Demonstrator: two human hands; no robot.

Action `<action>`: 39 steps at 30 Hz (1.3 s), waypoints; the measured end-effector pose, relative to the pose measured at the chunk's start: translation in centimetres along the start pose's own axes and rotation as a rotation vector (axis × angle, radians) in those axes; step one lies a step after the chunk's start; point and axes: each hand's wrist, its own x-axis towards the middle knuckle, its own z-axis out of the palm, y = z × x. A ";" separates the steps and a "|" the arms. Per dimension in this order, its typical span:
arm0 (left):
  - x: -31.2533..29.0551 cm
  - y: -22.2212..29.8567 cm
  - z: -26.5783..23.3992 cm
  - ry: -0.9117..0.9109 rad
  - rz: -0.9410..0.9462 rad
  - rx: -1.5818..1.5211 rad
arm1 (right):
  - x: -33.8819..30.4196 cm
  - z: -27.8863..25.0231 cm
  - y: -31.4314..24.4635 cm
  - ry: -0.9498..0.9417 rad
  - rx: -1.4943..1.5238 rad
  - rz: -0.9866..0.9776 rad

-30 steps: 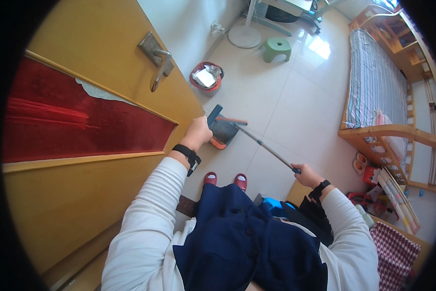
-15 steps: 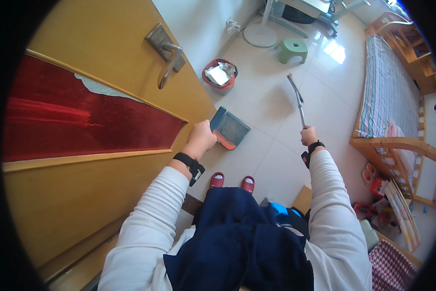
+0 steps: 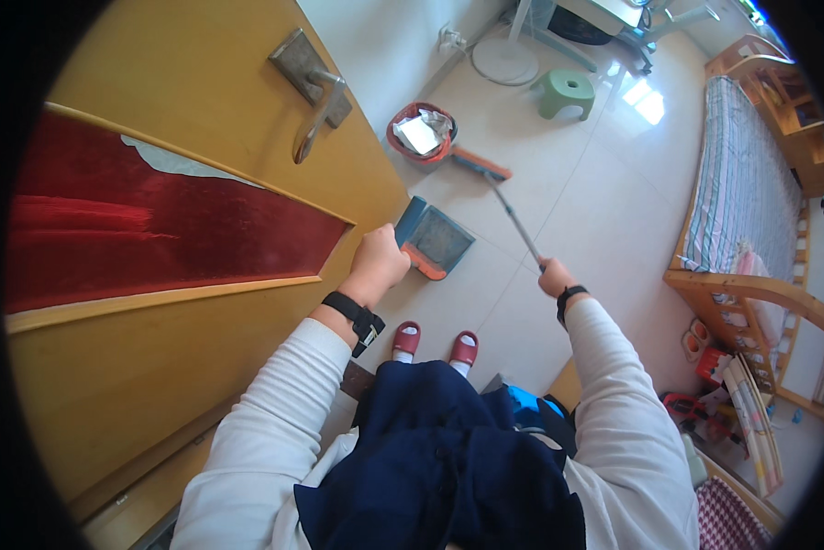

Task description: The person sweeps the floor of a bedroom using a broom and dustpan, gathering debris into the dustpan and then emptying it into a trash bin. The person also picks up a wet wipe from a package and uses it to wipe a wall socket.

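My left hand is closed round the upper end of a dustpan, its fingers wrapped tight. The dustpan is grey-blue with an orange part and sits low, beside the door's edge. In my right hand I grip a broom by its thin grey handle. The broom's orange and grey head is on the floor just right of a red waste basket, beyond the dustpan. White crumpled rubbish fills the basket.
A yellow door with a red panel and metal handle stands at my left. A green stool is farther off on the pale tiled floor. At right is a wooden bed. My red slippers are below.
My right hand has swung the broom leftward, bringing its head from the middle of the floor to beside the basket. The dustpan and my left hand have hardly moved.
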 end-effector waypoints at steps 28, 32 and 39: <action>0.3 0.1 0.0 0.021 -0.065 -0.047 | -17.3 -3.6 3.1 -0.204 0.009 -0.048; -1.5 -0.1 -1.3 -0.118 -0.089 -0.009 | -20.1 -7.5 4.0 -0.195 0.019 -0.003; -1.8 -2.4 -1.7 -0.270 -0.147 -0.312 | -24.2 -10.6 3.4 -0.009 0.184 0.166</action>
